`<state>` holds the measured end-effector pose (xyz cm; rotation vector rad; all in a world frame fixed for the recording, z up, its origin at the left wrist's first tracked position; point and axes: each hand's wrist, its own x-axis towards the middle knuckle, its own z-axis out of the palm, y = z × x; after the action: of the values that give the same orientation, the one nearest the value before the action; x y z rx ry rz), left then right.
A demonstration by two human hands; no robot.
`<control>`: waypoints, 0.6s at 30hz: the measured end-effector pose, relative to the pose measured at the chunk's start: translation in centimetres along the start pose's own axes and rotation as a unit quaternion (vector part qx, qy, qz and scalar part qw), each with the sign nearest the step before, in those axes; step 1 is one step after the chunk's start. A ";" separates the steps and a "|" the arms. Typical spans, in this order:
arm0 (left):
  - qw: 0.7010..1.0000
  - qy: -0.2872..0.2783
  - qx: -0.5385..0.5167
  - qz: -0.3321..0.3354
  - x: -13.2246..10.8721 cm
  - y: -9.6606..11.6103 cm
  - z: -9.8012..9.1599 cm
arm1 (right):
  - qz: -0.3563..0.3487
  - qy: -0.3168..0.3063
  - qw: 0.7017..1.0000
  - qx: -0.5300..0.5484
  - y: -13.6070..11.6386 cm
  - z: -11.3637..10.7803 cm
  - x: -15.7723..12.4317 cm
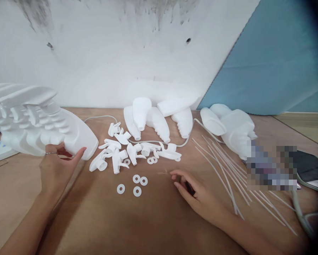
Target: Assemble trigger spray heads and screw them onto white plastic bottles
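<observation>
My left hand (56, 166) grips a white spray bottle (77, 132) at the near end of a stacked row on the left, its thumb and fingers round the lower side. My right hand (193, 193) is over the tabletop with loosely curled fingers, thumb and index apart, holding nothing. To its left lie several flat white washers (137, 191). Behind the washers is a heap of white trigger spray heads (119, 159). Thin white tubes (225, 170) are spread to the right of my right hand.
Several white bottles without heads (157, 124) lie against the wall, and more white bottles (237, 124) lie farther right. A grey cable (174, 145) crosses the wooden table (95, 219). A dark flat object (311, 166) is at the right edge. Blue cloth (275, 63) hangs behind.
</observation>
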<state>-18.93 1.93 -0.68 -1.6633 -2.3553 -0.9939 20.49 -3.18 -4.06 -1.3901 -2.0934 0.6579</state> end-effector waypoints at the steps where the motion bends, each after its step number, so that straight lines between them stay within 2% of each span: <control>1: 0.999 0.006 0.031 -0.001 -0.1 0.3 -0.3 | 0.001 0.000 1.000 -0.001 0.0 0.0 0.0; 6: 0.989 0.048 0.141 0.022 -0.5 0.8 -1.2 | -0.008 -0.001 1.000 -0.011 0.0 0.0 -0.1; 9: 0.983 0.115 0.138 0.041 -0.7 0.3 -1.3 | -0.034 0.003 0.999 -0.041 0.4 0.5 -0.1; 11: 0.977 0.151 0.113 0.100 -1.0 0.2 -1.2 | -0.074 0.014 0.993 -0.088 0.6 1.1 -0.1; 12: 0.973 0.148 0.095 0.149 -1.2 0.2 -1.1 | -0.098 0.020 0.988 -0.116 0.6 1.4 -0.1; 13: 0.968 0.116 0.077 0.211 -1.4 0.4 -1.0 | -0.124 0.024 0.982 -0.144 0.4 1.7 -0.1; 15: 0.941 0.005 0.048 0.335 -1.8 0.9 -0.7 | -0.165 0.010 0.970 -0.178 -0.4 2.2 0.1; 17: 0.907 -0.095 0.031 0.408 -2.2 1.4 -0.3 | -0.192 -0.043 0.963 -0.182 -1.7 2.3 0.5; 18: 0.897 -0.124 0.029 0.423 -2.3 1.6 0.0 | -0.205 -0.077 0.959 -0.179 -2.3 2.3 0.7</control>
<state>-16.65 0.37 -0.93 -2.5275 -1.4095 -0.5393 17.14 -3.55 -4.13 -1.0443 -2.6190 0.2278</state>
